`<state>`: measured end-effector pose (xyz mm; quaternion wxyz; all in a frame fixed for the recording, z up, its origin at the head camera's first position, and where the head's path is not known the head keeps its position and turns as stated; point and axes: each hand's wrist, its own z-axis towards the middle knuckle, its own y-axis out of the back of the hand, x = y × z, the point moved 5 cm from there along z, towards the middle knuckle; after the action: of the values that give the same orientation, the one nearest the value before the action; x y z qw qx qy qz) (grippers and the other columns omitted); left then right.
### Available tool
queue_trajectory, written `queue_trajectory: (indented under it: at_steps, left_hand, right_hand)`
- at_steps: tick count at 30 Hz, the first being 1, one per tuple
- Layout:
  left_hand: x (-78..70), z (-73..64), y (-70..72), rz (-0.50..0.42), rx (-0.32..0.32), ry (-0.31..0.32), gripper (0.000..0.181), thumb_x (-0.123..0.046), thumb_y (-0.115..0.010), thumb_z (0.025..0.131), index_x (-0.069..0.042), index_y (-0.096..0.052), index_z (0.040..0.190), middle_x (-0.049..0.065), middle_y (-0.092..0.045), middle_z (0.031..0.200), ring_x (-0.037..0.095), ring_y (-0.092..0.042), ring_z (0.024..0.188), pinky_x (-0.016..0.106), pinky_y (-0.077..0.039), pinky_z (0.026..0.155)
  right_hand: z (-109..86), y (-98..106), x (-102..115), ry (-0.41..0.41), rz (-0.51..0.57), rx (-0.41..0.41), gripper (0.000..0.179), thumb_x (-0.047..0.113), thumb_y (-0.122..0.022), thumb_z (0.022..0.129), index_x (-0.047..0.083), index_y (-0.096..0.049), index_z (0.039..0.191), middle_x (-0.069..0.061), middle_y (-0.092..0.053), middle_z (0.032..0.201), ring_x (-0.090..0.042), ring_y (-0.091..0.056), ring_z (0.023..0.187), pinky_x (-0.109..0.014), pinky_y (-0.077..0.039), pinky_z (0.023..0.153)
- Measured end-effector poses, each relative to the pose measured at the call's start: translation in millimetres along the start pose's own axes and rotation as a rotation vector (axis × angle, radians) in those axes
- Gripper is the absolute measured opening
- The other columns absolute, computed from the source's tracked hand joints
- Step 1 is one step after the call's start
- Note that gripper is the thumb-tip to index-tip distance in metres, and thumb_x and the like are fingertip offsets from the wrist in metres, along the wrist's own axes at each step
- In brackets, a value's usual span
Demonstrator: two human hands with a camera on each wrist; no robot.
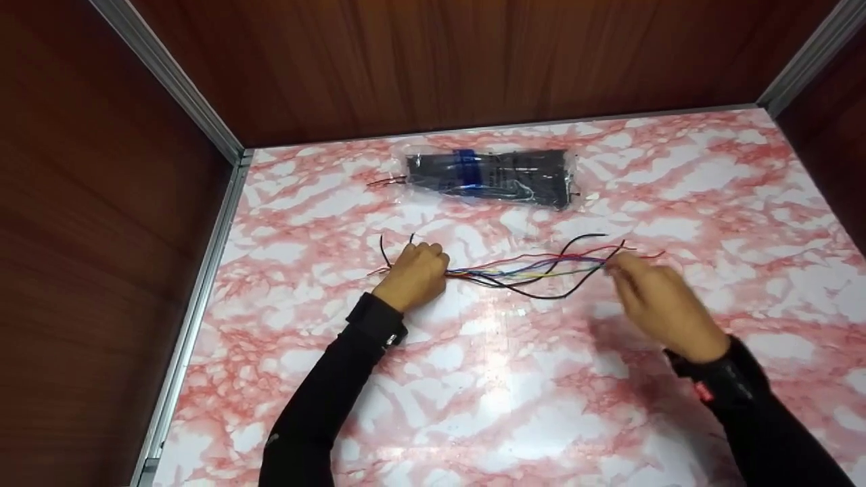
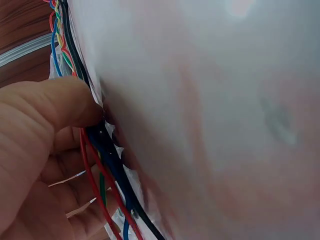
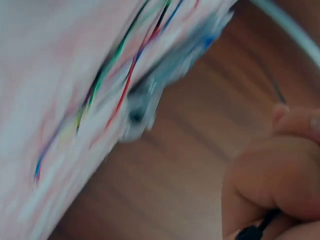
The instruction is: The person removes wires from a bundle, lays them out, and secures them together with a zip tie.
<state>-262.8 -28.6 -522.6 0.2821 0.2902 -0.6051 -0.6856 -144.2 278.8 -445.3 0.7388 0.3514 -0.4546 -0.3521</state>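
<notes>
My left hand (image 1: 414, 276) grips a bundle of thin wires (image 1: 514, 274) near its left end, the thumb pressing them against the fingers. The wires are red, blue, green, yellow, orange and black; in the left wrist view red wires (image 2: 92, 175) and a black wire (image 2: 112, 160) run past the thumb. Short black ends stick up beyond this hand. At the bundle's spread right end, my right hand (image 1: 666, 304) is blurred. In the right wrist view its curled fingers pinch a thin black wire (image 3: 277, 90), whose full length is hidden.
Behind the wires lies a clear plastic bag (image 1: 490, 177) with dark contents and a blue band. Brown wood-grain panels (image 1: 473, 67) with metal edging (image 1: 196, 318) enclose the red-and-white marbled table (image 1: 507, 412) at the back and sides.
</notes>
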Motion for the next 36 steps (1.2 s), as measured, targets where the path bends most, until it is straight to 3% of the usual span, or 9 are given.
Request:
queue_trajectory:
  at_steps: [5,12,18,24,28,36]
  left_hand:
    - [2.7,1.0,-1.5,-0.021,0.044,-0.013,0.009,-0.014,-0.061,0.081,-0.007,-0.065,0.086,0.009,-0.064,0.087,0.032,-0.062,0.086,0.047,-0.047,0.080]
    - [3.3,-0.7,-0.7,-0.052,0.071,-0.026,0.011,-0.018,-0.063,0.082,-0.009,-0.061,0.088,0.010,-0.067,0.085,0.033,-0.065,0.085,0.047,-0.048,0.081]
    - [4.2,-5.4,2.4,-0.110,0.058,-0.074,0.011,-0.017,-0.063,0.083,-0.010,-0.065,0.091,0.009,-0.063,0.093,0.032,-0.060,0.085,0.043,-0.049,0.078]
    - [15.8,-3.7,4.6,-0.257,0.107,-0.023,0.016,-0.006,-0.057,0.087,-0.009,-0.069,0.097,0.007,-0.064,0.096,0.023,-0.062,0.091,0.035,-0.052,0.084]
    - [22.8,-0.6,4.2,-0.282,0.121,0.015,0.022,0.003,-0.055,0.085,-0.006,-0.070,0.099,0.009,-0.066,0.097,0.025,-0.063,0.095,0.036,-0.054,0.085]
    - [28.5,2.6,8.2,-0.274,0.074,0.043,0.018,0.000,-0.055,0.088,-0.008,-0.070,0.093,0.008,-0.065,0.091,0.023,-0.064,0.088,0.037,-0.054,0.077]
  right_hand:
    - [-15.6,-26,22,0.060,-0.026,0.130,0.007,0.012,-0.057,0.097,0.015,-0.063,0.101,0.010,-0.049,0.062,-0.006,-0.046,0.055,-0.029,-0.045,0.058]
    - [-24.9,-56,23,0.004,-0.028,0.248,0.004,0.014,-0.057,0.097,0.015,-0.061,0.095,0.010,-0.046,0.060,-0.007,-0.045,0.056,-0.026,-0.040,0.056]
    - [-18.4,-82,30,-0.006,0.006,0.226,0.009,0.013,-0.057,0.097,0.013,-0.061,0.089,0.008,-0.048,0.058,-0.008,-0.047,0.055,-0.026,-0.041,0.054]
    - [-3.5,-103,41,0.015,0.012,0.207,0.014,0.013,-0.059,0.095,0.013,-0.061,0.081,0.007,-0.054,0.059,-0.006,-0.050,0.054,-0.025,-0.041,0.052]
    - [-3.0,-106,45,0.055,-0.062,0.167,0.021,0.014,-0.063,0.091,0.015,-0.055,0.072,0.005,-0.051,0.053,-0.011,-0.054,0.051,-0.030,-0.042,0.047]
    - [-9.3,-101,47,0.036,-0.117,0.121,0.029,0.013,-0.065,0.088,0.015,-0.050,0.063,0.004,-0.046,0.049,-0.017,-0.055,0.047,-0.038,-0.043,0.043]
